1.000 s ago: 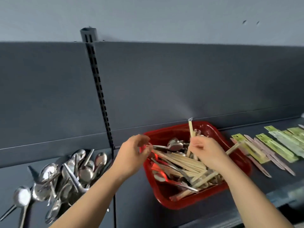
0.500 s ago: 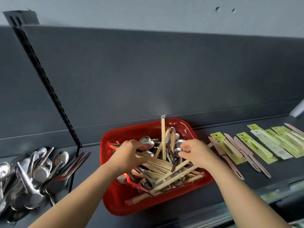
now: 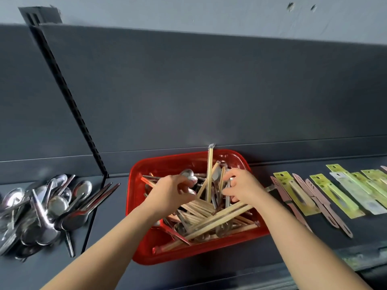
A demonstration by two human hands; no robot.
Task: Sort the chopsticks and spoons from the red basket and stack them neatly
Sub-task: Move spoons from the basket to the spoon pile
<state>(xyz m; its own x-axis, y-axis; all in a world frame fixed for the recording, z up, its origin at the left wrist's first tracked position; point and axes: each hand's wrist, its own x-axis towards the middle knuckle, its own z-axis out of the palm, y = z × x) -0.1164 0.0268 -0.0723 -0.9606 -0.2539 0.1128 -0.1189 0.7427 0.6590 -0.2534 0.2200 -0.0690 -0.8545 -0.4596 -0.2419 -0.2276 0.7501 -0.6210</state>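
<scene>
The left hand [image 3: 173, 190] is inside the basket with its fingers curled round the bowl end of a metal spoon [image 3: 189, 177]. The right hand [image 3: 240, 187] reaches in beside it, fingers bent down into the tangle. Whether it pinches anything cannot be told, because the pile hides the fingertips. Between the two hands a wrapped pair of chopsticks [image 3: 210, 170] stands nearly upright, leaning on the rest.

The red basket [image 3: 134, 206] sits on the shelf [image 3: 117, 208] right in front of the person. It holds a thick, crossed heap of loose chopsticks [image 3: 209, 220] with more spoons buried under them, so much sorting remains.

To the left, well apart from the basket, a spoon pile [image 3: 48, 206] lies on the shelf, sizeable but jumbled, with handles pointing every way. It is sorted out, I judge, but not neatly stacked. To the right, flat chopstick packs [image 3: 297, 193] in green and pinkish sleeves lie side by side in a slanted row, tidier than the spoons.

Overall the task looks to be somewhere in the middle: both destination groups exist, the basket is far from empty, and the spoon heap needs straightening.
</scene>
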